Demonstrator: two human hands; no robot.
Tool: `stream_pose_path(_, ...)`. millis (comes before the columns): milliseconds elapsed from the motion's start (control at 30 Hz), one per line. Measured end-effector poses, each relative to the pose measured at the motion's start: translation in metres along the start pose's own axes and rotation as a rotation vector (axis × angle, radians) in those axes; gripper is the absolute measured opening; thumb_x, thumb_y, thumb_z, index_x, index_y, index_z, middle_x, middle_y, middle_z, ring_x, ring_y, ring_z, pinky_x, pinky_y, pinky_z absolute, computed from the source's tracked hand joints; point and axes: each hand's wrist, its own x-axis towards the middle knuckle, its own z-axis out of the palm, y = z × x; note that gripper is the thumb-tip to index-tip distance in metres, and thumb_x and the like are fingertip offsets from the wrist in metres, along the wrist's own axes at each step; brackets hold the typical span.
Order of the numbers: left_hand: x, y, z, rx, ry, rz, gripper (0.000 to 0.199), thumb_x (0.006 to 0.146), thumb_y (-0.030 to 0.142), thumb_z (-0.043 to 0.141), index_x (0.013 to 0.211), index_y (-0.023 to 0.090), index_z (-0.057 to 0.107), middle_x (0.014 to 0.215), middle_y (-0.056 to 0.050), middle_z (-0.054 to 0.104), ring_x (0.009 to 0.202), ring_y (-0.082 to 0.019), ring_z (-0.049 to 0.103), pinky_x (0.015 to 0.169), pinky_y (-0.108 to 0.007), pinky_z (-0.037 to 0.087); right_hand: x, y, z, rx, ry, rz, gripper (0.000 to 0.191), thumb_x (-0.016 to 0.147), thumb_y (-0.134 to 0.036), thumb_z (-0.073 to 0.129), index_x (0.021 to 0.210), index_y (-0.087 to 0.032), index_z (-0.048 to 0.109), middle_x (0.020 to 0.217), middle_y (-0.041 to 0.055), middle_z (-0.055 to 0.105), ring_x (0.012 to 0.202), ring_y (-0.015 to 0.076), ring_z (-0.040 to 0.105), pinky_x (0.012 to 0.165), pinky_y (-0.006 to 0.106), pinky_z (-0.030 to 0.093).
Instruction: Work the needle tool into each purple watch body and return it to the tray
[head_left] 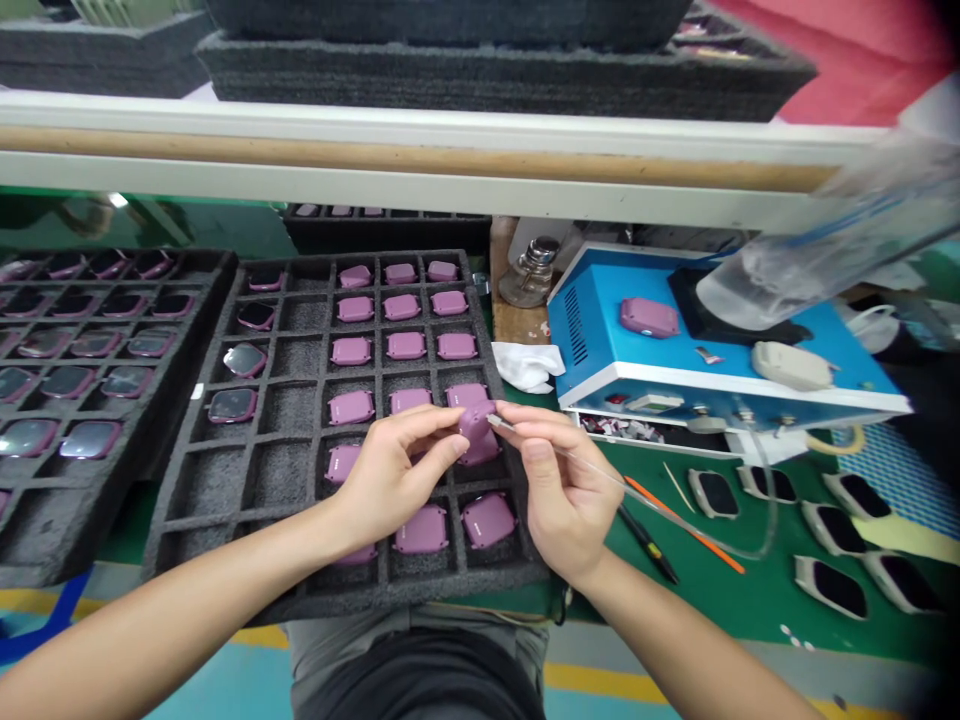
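Note:
Between thumb and fingers, my left hand [409, 465] pinches a purple watch case [474, 428], tilted on edge above the right side of a black foam tray [300, 255]. My right hand [566, 480] grips a thin metal-tipped tool [504, 425] joined to a clear tube; its tip is at the case's edge. Whether the tip touches the case is hard to tell. Purple cases [406, 345] fill many compartments on the tray's right side. Dark-screened watches [231, 405] sit in its left column, and several compartments between hold nothing.
Another foam tray [112, 500] with watches lies at the left. A blue machine [600, 300] stands at the right, with a glass bottle [531, 272] beside it. Pale watches [831, 587], an orange stick [686, 525] and a black pen [649, 545] lie on the green mat. A shelf [450, 180] crosses above.

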Motion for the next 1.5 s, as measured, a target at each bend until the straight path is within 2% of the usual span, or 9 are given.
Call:
stream_pose_path(300,0.003,-0.001,-0.003,0.087,0.035,0.050,0.020,0.092,0.027,0.070,0.106,0.017,0.081,0.097,-0.008,0.081,0.088,-0.022,0.075,0.081,-0.031,0.060,0.005,0.000,0.002,-0.024,-0.003,-0.035,0.015,0.102,-0.022,0.059,0.104,-0.024,0.074,0.111,0.0082,0.077,0.109,0.0235,0.075,0.094,0.045,0.064)
stream_pose_path(533,0.004,0.002,-0.002,0.027,0.064,0.050,0.021,0.090,0.028,0.072,0.104,0.016,0.081,0.099,-0.008,0.083,0.084,-0.021,0.077,0.076,-0.028,0.063,0.010,-0.004,0.004,-0.049,0.009,-0.064,0.015,0.102,-0.022,0.059,0.101,-0.023,0.074,0.107,0.0079,0.079,0.105,0.0219,0.076,0.094,0.043,0.064)
stream_pose_path(733,0.004,0.003,-0.002,-0.001,0.023,0.043,0.021,0.092,0.027,0.070,0.107,0.018,0.081,0.101,-0.008,0.082,0.086,-0.020,0.077,0.076,-0.027,0.063,0.010,-0.003,0.004,-0.041,0.009,-0.072,0.015,0.101,-0.021,0.059,0.101,-0.023,0.074,0.107,0.0076,0.078,0.105,0.0209,0.076,0.093,0.040,0.065)
stream_pose_path(1500,0.001,-0.001,-0.005,0.106,0.008,0.114,0.021,0.096,0.026,0.068,0.110,0.022,0.082,0.094,-0.005,0.078,0.084,-0.018,0.071,0.076,-0.026,0.057,0.014,-0.006,0.005,-0.074,0.006,-0.105,0.016,0.099,-0.017,0.061,0.099,-0.024,0.076,0.104,0.0064,0.079,0.102,0.0205,0.077,0.090,0.037,0.064)
